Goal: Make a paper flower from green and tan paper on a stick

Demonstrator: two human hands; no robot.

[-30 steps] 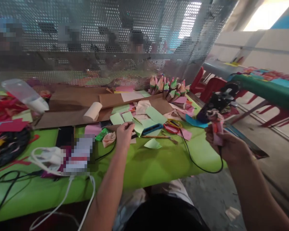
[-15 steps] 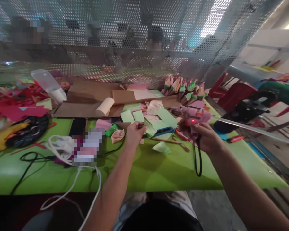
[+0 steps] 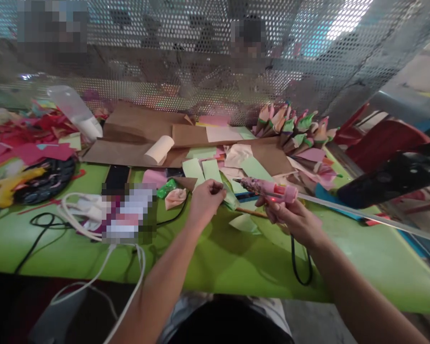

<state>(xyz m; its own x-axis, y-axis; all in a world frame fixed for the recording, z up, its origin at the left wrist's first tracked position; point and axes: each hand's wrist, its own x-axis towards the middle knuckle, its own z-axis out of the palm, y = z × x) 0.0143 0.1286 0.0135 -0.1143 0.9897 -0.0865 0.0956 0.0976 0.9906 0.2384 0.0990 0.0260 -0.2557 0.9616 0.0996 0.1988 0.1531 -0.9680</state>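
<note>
Above a table with a smooth bright-green cover (image 3: 208, 260), we held a pink, pistol-shaped plastic glue gun (image 3: 272, 189). Our bare right hand (image 3: 294, 219) was wrapped round its handle. The gun lay nearly level, its long axis running sideways and its dark tip pointing left. A long, translucent glue stick (image 3: 347, 210) ran out behind it to the right. Just left of the gun's tip, and slightly nearer us, was our bare left hand (image 3: 207, 198), its fingers curled in; we could not tell whether the fingertips met or pinched something small. Of our two hands, the left was nearer the tip. A thin brown wooden stick (image 3: 251, 211) lay below the gun, with a pale-green, leaf-shaped paper piece (image 3: 244, 222) nearer us. Beyond the gun stood green-and-pink paper flower bundles (image 3: 295, 125), off to its right.
</note>
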